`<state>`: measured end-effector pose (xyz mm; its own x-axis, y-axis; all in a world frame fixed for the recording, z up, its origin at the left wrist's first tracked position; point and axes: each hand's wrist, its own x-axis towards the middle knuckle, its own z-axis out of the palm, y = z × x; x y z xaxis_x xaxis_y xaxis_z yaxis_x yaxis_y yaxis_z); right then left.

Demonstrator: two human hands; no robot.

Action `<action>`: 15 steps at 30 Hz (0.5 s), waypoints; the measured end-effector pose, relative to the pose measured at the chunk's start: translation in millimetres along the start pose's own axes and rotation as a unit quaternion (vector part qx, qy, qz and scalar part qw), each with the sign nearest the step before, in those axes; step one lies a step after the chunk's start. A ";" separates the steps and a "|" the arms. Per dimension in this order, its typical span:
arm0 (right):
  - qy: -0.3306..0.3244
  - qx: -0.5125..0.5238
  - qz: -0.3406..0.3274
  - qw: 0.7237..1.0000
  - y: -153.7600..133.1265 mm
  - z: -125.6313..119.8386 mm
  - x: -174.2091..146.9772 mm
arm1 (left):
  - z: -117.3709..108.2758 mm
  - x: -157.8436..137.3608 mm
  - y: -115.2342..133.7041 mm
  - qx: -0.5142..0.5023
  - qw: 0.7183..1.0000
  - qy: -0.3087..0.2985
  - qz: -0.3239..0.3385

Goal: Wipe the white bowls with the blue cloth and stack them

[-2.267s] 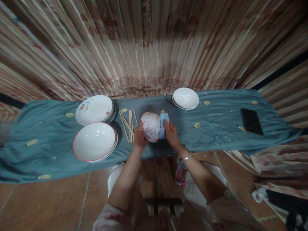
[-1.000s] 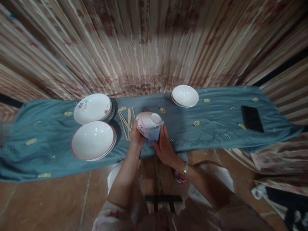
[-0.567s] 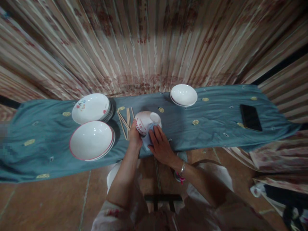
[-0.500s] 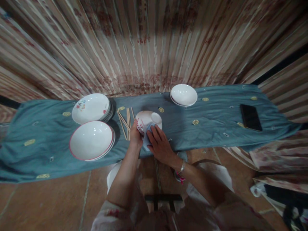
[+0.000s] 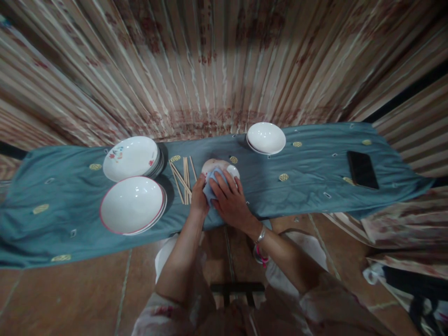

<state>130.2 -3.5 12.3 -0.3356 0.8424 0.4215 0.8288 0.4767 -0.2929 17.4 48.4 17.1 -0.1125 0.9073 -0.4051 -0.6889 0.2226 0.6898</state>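
A white bowl (image 5: 234, 171) is tipped on its side over the front middle of the table, its foot ring turned to the right. My left hand (image 5: 200, 197) grips its left rim. Against the bowl's outer side my right hand (image 5: 229, 198) presses a light blue cloth (image 5: 210, 186), with the fingers curved over it. The hands and cloth hide most of the bowl. Just left of my left hand lie several wooden chopsticks (image 5: 186, 175), some crossed.
On the left stand a stack of flowered plates (image 5: 135, 156) and a stack of red-rimmed bowls (image 5: 131, 205). Small white bowls (image 5: 266, 137) sit at the back, right of centre. A black phone (image 5: 363, 169) lies far right on the teal tablecloth (image 5: 315, 172). A curtain (image 5: 217, 70) hangs behind.
My right hand has slid the cloth up and over the bowl's side, covering more of it. The bowl has shifted slightly to the right in my left hand.
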 end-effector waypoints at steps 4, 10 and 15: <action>0.009 0.008 0.005 1.000 0.4 -2.9 10.2 | 3.4 -0.7 0.7 0.012 1.000 0.003 -0.015; 0.007 0.044 0.032 0.999 1.3 -7.6 25.7 | 2.6 -1.4 0.9 0.023 1.000 0.002 0.016; 0.031 0.033 0.034 0.998 3.0 -10.6 35.7 | -0.1 0.8 -2.3 0.026 0.999 -0.020 0.020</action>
<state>125.4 25.2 35.6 -0.2489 0.8571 0.4511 0.8169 0.4360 -0.3776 18.9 48.6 15.2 -0.1095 0.9289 -0.3538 -0.6462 0.2040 0.7354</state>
